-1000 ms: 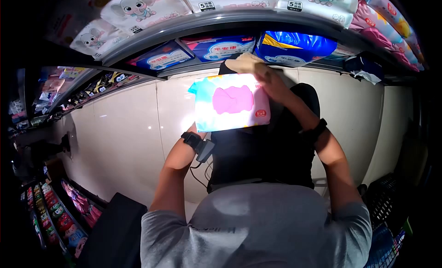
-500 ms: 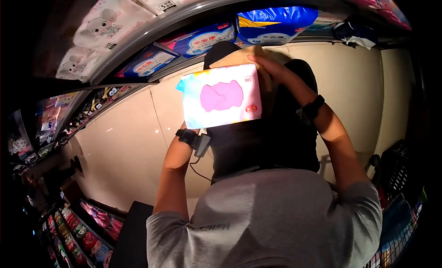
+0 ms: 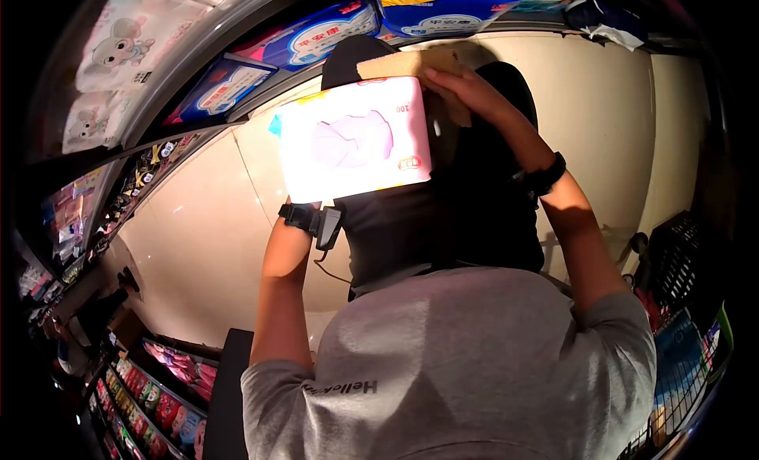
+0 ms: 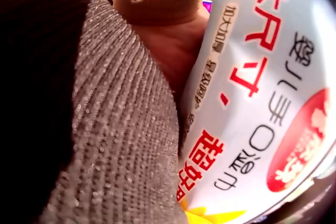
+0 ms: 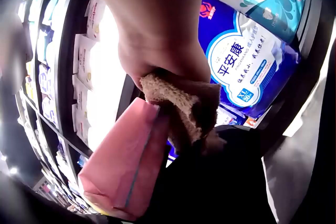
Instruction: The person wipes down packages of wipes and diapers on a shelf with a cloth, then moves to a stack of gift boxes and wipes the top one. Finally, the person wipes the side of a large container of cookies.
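A white, pink and blue pack of wipes [image 3: 354, 171] is held over the lap, its broad face up. My left hand is beneath it, mostly hidden in the head view; the left wrist view shows part of the palm [image 4: 176, 45] against the printed side of the pack [image 4: 262, 92], fingers out of sight. Beyond the pack's far right corner, my right hand [image 3: 462, 88] grips a folded tan cloth [image 3: 395, 65]. In the right wrist view the cloth [image 5: 181, 106] hangs beneath the right hand [image 5: 163, 56], beside the pack's pink end [image 5: 123, 155].
Shelves with blue packs [image 3: 328, 35] and white elephant-print packs [image 3: 126, 45] run along the far side and left. A dark basket [image 3: 676, 258] stands at the right, with a wire basket [image 3: 672, 405] nearer. Colourful goods [image 3: 162, 405] fill a lower-left rack.
The pack and both hands have shifted left and up in the head view, as the shelves also moved. The cloth, blurred earlier above the pack's top edge, now appears sharp at its far right corner.
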Demonstrator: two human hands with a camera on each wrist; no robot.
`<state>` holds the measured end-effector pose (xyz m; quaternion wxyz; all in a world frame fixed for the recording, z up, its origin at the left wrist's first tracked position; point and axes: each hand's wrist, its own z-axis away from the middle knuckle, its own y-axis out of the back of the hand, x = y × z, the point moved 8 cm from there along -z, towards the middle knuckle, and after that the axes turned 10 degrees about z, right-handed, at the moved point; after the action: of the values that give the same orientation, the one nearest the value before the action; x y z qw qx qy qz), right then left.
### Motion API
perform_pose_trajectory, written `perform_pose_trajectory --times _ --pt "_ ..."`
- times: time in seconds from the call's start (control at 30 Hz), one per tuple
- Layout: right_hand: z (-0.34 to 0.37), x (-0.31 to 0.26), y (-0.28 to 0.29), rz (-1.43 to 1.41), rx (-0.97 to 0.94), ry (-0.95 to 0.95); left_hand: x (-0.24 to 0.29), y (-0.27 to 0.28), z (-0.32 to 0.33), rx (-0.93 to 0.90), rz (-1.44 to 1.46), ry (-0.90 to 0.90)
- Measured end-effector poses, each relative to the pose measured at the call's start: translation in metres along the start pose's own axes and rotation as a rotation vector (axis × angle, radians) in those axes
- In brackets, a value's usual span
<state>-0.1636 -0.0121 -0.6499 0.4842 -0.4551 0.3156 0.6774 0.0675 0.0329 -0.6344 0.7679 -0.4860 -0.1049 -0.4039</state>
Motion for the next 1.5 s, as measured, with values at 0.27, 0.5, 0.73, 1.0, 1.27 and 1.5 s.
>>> perform_pose_trajectory --times 0.27,0.5,0.73,1.0,1.27,1.5 --pt "0.026 0.006 0.006 -0.342 -0.018 -0.083 -0.003 -0.003 0.002 -0.042 0.038 0.060" --pt "0.025 0.024 -0.012 -0.339 -0.013 -0.209 -0.016 -0.008 -0.007 -0.107 0.188 0.170" --pt "0.018 0.003 -0.014 -0.387 0.000 -0.150 -0.030 -0.015 -0.017 -0.245 0.331 0.384" --pt "0.035 0.002 0.003 -0.392 -0.031 -0.135 -0.012 -0.016 -0.029 -0.448 -0.207 0.383" --pt "0.064 -0.003 0.011 -0.331 -0.067 -0.092 0.037 -0.004 0.022 -0.297 -0.298 0.097" --pt "0.093 -0.017 -0.035 -0.150 -0.350 -0.224 0.061 -0.082 0.068 -0.638 -0.537 -0.133"
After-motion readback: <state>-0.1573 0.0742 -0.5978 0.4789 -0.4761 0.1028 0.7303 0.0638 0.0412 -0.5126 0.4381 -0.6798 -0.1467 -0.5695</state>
